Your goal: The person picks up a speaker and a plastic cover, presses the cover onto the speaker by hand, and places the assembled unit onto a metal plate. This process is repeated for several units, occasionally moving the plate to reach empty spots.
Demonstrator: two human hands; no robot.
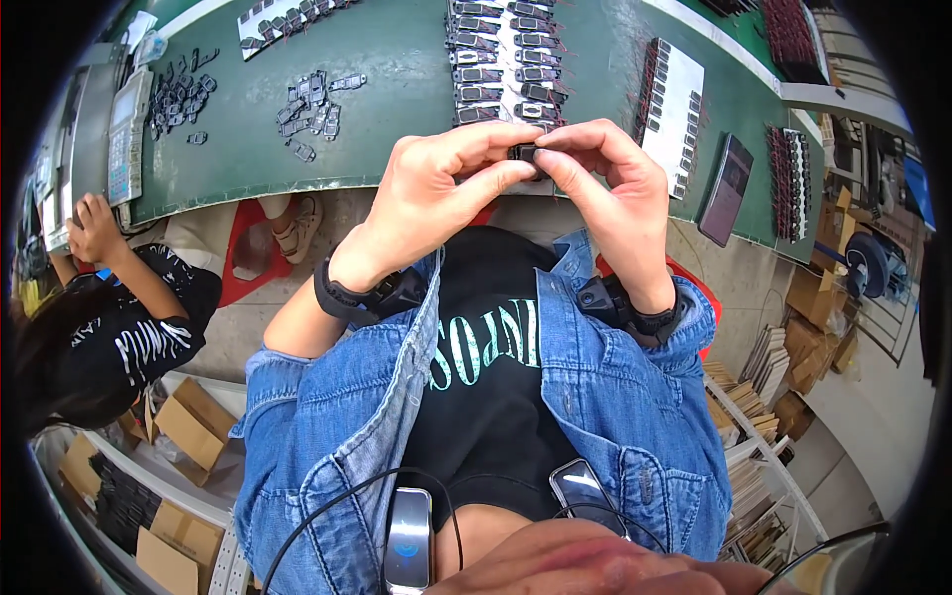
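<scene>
My left hand (428,196) and my right hand (620,190) meet at the near edge of the green table (397,119). Between their thumbs and fingertips they pinch a small black rectangular part (524,152); fingers cover much of it. Just beyond my hands, a white sheet (509,69) carries two columns of similar black parts with thin red wires. Loose black parts without visible wires lie in a pile (315,109) to the left. A white board (684,79) bearing more wired parts lies to the right of my hands.
Farther right are a dark phone (727,188) and another row of wired parts (790,183). At far left, a co-worker's hand (96,233) is beside a machine with a keypad (126,139). A second loose pile (181,97) lies near it. Cardboard boxes (193,426) stand behind me.
</scene>
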